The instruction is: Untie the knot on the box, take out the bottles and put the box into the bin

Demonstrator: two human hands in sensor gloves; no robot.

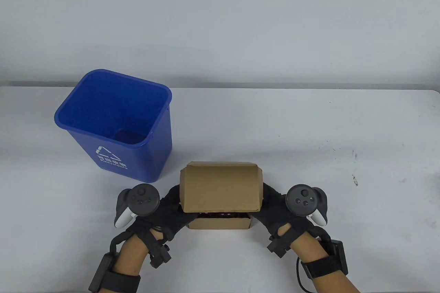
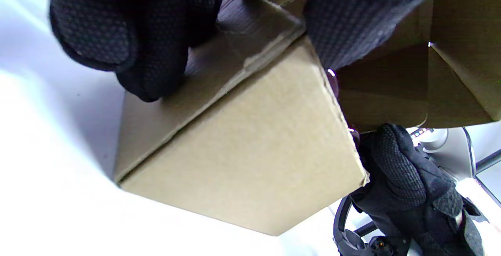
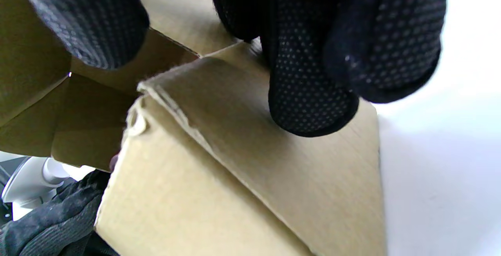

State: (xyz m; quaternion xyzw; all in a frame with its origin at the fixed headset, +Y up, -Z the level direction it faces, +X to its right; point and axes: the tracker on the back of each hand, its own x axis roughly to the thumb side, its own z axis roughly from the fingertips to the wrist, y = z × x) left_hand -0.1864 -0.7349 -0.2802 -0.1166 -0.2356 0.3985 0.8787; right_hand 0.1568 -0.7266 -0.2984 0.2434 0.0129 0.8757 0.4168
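A brown cardboard box point(image 1: 220, 186) stands near the table's front edge with its lid tilted up at the front. Dark red bottle caps point(image 1: 220, 215) show in the gap under the lid. My left hand point(image 1: 172, 203) grips the box's left end, its fingers point(image 2: 148, 52) on the side wall point(image 2: 250, 150) and the thumb under the lid. My right hand point(image 1: 270, 203) grips the right end the same way, its fingers point(image 3: 309, 91) lying on the side wall point(image 3: 235, 170). No string or knot shows on the box. The blue bin point(image 1: 113, 124) stands upright to the back left of the box.
The bin's inside looks bare, and its near corner stands close to the box's back left corner. The white table point(image 1: 309, 135) stretches to the right and behind the box, ending at a pale wall.
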